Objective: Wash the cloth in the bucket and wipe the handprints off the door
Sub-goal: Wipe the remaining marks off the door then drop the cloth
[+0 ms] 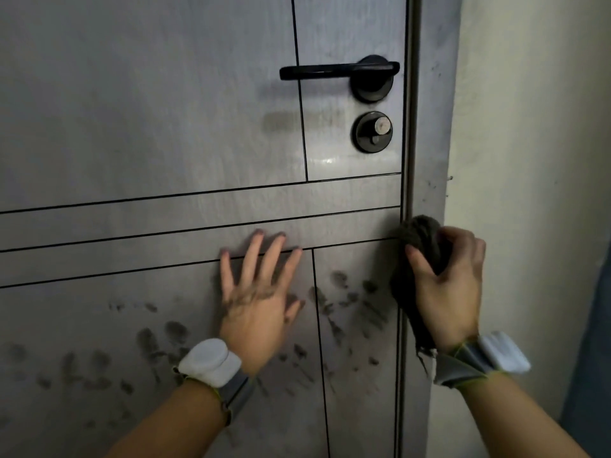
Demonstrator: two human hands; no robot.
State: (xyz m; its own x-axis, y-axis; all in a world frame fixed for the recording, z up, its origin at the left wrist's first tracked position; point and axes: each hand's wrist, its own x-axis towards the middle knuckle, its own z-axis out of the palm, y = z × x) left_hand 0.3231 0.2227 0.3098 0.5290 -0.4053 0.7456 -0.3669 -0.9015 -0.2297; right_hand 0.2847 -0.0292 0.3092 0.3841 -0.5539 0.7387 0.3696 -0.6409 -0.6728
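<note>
A grey panelled door (148, 110) fills the view. Dark smudged handprints (350, 302) cover its lower panels, with more handprints to the lower left. My left hand (258, 302) lies flat on the door with fingers spread, just left of a vertical groove. My right hand (453, 285) grips a bunched dark cloth (416, 236) against the door's right edge, beside the frame. Part of the cloth hangs below the hand. No bucket is in view.
A black lever handle (337, 71) and a round black lock (373, 131) sit above on the door's right side. The grey door frame (436, 127) runs down the right, with a pale wall (535, 160) beyond it.
</note>
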